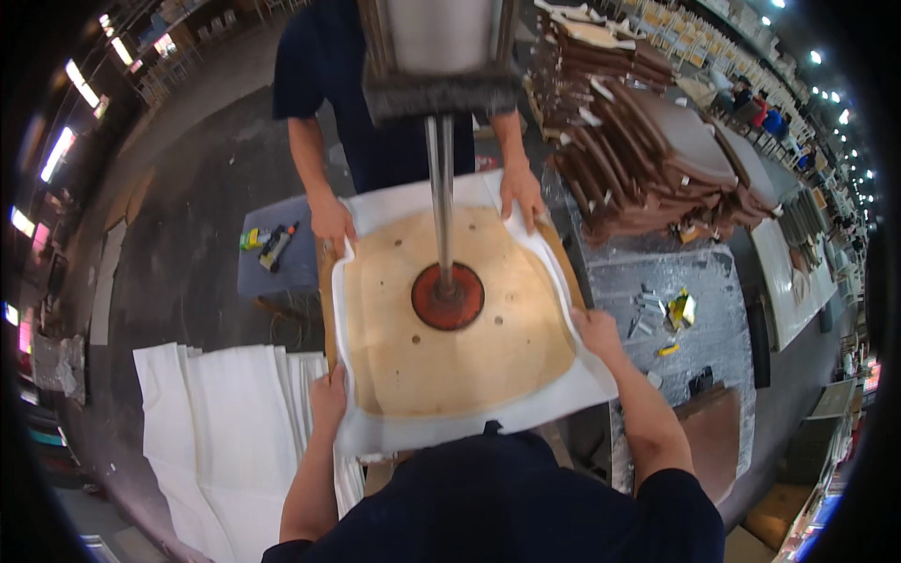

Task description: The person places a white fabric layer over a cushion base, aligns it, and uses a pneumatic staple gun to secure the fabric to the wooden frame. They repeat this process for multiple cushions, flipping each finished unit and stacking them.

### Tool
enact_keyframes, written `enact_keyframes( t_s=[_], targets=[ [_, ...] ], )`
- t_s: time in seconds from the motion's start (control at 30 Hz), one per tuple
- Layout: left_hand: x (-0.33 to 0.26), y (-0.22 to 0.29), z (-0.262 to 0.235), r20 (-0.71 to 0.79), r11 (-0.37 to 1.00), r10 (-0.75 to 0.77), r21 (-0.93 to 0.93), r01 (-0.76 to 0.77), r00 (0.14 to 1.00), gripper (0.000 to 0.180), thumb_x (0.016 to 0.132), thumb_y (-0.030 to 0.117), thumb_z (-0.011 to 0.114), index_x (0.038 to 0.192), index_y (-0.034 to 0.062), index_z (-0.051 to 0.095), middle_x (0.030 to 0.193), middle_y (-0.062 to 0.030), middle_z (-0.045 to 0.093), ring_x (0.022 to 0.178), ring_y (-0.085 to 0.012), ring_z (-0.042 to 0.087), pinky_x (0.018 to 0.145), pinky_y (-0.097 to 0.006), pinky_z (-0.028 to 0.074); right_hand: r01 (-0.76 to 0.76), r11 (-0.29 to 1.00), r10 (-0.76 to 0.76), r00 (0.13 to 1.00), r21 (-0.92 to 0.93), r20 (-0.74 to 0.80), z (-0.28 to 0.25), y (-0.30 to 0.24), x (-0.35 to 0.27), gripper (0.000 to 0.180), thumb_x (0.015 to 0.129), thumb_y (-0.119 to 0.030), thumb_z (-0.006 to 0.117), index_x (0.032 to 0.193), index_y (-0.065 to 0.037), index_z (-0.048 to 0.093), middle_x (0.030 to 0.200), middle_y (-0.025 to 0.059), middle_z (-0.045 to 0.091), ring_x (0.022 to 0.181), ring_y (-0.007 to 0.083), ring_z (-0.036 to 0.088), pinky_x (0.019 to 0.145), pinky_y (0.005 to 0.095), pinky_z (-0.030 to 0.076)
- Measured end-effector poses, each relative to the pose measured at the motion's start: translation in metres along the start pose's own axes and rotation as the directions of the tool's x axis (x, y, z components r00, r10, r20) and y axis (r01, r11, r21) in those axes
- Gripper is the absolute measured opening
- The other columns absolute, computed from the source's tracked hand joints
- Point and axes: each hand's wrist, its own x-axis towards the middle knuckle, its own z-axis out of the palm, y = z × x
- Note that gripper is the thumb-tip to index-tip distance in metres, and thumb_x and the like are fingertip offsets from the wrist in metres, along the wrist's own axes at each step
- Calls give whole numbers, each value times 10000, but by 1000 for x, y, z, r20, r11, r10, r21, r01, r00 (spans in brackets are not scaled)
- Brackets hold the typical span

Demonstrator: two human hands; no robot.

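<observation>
The wooden panel (375, 300) lies on the white sheet (404, 432), beneath the red press disc (429, 281). Left hand (328, 402): clenched on the sheet's left edge, near side. Right hand (599, 334): grasping its right edge. A co-worker's hands (331, 221) are at the far corners. Judged handling: panel stiff, fairly light; sheet soft, liable to wrinkle. Hold outer edges, clear of the disc.

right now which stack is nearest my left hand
The stack of white sheets, left of your left hand: it is white and on that side, while the brown stacks are over on the right.
</observation>
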Motion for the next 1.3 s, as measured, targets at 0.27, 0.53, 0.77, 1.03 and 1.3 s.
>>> enact_keyframes(
  t_s=[0.27,0.53,0.77,1.03,1.3],
  targets=[
    [1,-15,8,63,955,-195,-215,204,979,646,1121,471,657,775,-72,705,607,-99,591,603,-184,569,614,-445,471,-37,991,36,999,132,15,-3,-3,-7,649,1055,-556,685,941,74,794,805,328,719,799,463,764,768,533,573],
    [7,-17,9,110,925,-212,-298,236,971,583,1118,464,693,811,-26,768,653,-1,604,613,-104,503,565,-363,426,-61,983,54,998,175,44,-3,4,0,648,1030,-567,720,938,68,815,748,242,749,724,376,771,731,488,575],
    [3,-5,10,120,908,-192,-356,222,974,589,1119,440,689,774,-33,754,656,-52,672,602,-119,583,580,-370,480,-117,968,112,993,224,37,-2,6,2,672,1011,-587,731,983,78,826,813,256,780,802,371,793,789,476,587],
    [1,-7,8,125,924,-157,-332,191,980,578,1095,447,714,787,-41,749,674,-48,681,637,-118,599,623,-377,501,-129,968,128,992,213,21,1,7,0,680,996,-599,746,1073,71,825,910,284,794,907,412,802,857,480,595],
    [0,-4,-15,102,994,-96,61,90,990,399,1062,369,738,959,-14,782,843,-144,760,791,-319,727,782,-455,572,-121,982,117,993,143,35,1,-6,4,697,987,-622,752,1078,64,825,949,303,796,934,424,804,867,485,593]
  ],
)
